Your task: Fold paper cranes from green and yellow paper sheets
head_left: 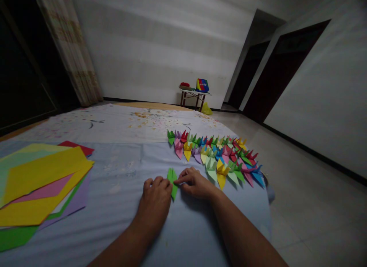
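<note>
A narrow green folded paper (pixel 172 179) lies on the blue cloth between my hands. Its long diamond shape has a slit at the far end and a point towards me. My left hand (pixel 157 192) rests along its left edge, fingers curled down onto the paper. From the right, my right hand (pixel 196 183) touches the paper's middle with the index fingertip, the thumb tucked just below. Beyond my right hand stand several rows of folded paper cranes (pixel 222 173) in many colours.
Loose coloured paper sheets (pixel 46 175) overlap at the left of the table. A flowered white cloth (pixel 114 121) covers the table's far part. Across the floor (pixel 298 205), a small side table (pixel 195 92) holds a colourful box (pixel 202 85) by the wall. The table's rounded edge runs along the right.
</note>
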{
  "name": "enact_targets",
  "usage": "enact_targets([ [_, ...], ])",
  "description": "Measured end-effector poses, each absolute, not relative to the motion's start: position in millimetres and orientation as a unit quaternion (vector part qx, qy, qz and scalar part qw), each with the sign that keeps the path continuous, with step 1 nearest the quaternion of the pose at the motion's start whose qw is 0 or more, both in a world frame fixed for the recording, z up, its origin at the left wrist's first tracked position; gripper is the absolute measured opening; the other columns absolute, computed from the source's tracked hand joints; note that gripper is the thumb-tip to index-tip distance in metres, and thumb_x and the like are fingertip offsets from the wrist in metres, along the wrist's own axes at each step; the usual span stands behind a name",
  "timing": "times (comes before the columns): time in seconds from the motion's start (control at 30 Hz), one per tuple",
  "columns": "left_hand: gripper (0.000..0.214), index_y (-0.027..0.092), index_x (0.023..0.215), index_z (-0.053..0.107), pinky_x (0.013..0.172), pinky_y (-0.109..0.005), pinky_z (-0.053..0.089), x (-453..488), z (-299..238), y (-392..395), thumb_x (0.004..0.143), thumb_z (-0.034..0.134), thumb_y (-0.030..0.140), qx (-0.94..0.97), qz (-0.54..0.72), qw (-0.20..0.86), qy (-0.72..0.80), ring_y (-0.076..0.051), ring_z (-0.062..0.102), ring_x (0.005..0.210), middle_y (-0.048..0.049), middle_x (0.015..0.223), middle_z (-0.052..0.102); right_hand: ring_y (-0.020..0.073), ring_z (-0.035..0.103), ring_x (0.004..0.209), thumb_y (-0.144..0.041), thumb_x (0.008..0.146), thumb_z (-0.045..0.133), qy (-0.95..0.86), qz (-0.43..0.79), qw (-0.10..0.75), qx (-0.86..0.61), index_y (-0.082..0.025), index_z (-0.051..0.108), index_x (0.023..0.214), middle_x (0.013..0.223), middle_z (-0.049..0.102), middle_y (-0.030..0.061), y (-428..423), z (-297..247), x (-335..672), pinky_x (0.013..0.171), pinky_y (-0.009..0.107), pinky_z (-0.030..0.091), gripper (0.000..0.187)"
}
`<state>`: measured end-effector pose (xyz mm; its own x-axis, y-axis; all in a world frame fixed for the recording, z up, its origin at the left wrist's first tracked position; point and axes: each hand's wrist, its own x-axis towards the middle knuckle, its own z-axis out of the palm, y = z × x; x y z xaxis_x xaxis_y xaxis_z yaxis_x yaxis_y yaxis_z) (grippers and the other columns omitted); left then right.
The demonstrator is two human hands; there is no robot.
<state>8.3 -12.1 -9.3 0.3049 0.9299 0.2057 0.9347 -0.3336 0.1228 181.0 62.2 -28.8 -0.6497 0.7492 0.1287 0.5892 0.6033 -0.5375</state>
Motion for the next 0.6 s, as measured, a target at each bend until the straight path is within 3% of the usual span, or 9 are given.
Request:
enact_targets([
  [0.37, 0.038, 0.016, 0.110, 0.060, 0.094, -0.049, 0.025, 14.9, -11.5, -19.1, 0.080, 0.038, 0.008, -0.807, -0.078, 0.011, -0.585, -0.028, 0.049, 0.110, -0.0116, 0.113, 0.063, 0.0199, 0.043, 0.095, -0.015, 0.075, 0.060, -0.893, 0.156, 0.146, -0.396, -0.036, 0.064, 0.108, 0.096, 0.058, 0.0032, 53.0, -20.1, 172.0, 0.083, 0.037, 0.027, 0.039],
  [0.6, 0.036, 0.018, 0.108, 0.060, 0.094, -0.049, 0.024, 12.4, -8.0, -18.1, 0.080, 0.040, 0.010, -0.805, -0.095, -0.019, -0.585, -0.027, 0.050, 0.107, -0.0098, 0.108, 0.065, 0.0197, 0.043, 0.093, -0.018, 0.078, 0.061, -0.889, 0.143, 0.138, -0.412, -0.033, 0.068, 0.100, 0.094, 0.060, 0.0031, 54.2, -13.7, 180.5, 0.080, 0.035, 0.027, 0.028],
])
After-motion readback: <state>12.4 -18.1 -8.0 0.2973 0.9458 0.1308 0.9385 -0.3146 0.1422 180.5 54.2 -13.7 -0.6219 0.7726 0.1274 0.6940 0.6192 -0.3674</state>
